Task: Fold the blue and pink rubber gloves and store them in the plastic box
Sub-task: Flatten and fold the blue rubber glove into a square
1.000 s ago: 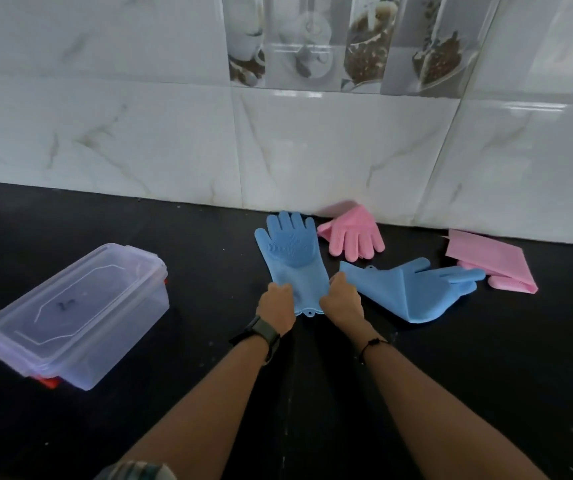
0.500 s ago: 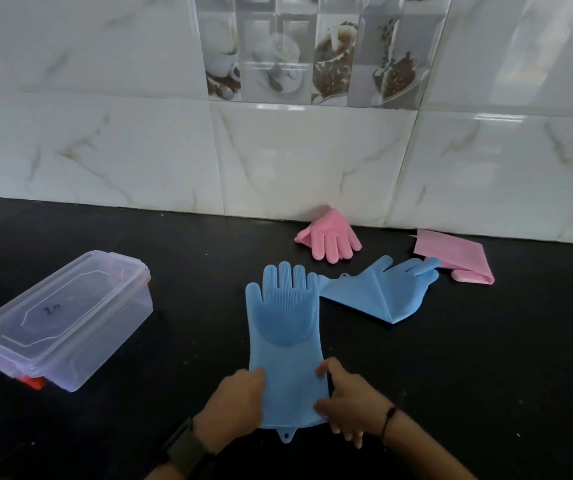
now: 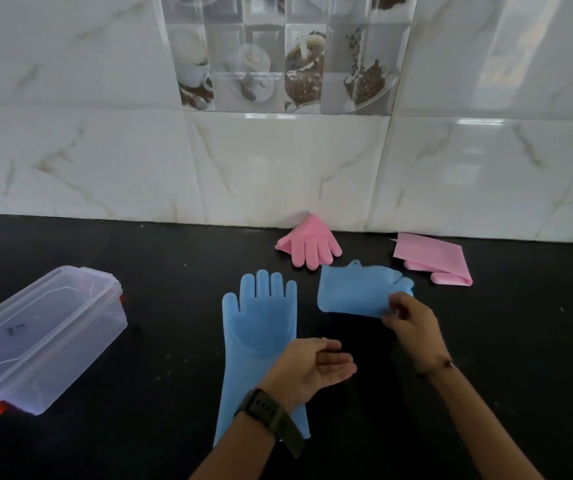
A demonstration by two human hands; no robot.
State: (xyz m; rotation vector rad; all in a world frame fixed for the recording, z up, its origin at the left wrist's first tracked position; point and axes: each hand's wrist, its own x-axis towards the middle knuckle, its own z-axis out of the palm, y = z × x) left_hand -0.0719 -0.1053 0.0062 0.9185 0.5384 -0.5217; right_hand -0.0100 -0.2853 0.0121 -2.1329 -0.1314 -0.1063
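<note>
While the tiled wall (image 3: pixel 105 161) fills the upper half of the view, the black tabletop (image 3: pixel 486 358) spreads below it and carries everything else. Taking the flat blue glove (image 3: pixel 257 327) as the landmark: it lies palm up near the middle of the tabletop, its digits aimed at the wall and its cuff toward the person. Well to its left stands the plastic box (image 3: pixel 43 341), clear, with its lid on and a red clip showing at its near corner. Just right of the flat blue glove, the second blue glove (image 3: pixel 354 292) is bunched and lifted at one edge, pinched by the fingers (image 3: pixel 390 318) of the right hand (image 3: pixel 413 327). Beyond the flat blue glove, against the foot of the wall, sits a pink glove (image 3: pixel 309 247) with its digits pointing toward the person. Further right of that, also near the wall, lies the folded pink glove (image 3: pixel 430 258). Over the wrist part of the flat blue glove hovers the left hand (image 3: pixel 309 368), palm turned up, its fingers (image 3: pixel 340 365) loosely spread and holding nothing; whether it touches the glove beneath I cannot tell. A dark watch (image 3: pixel 271 417) wraps the left wrist, and a thin band (image 3: pixel 437 365) circles the right
</note>
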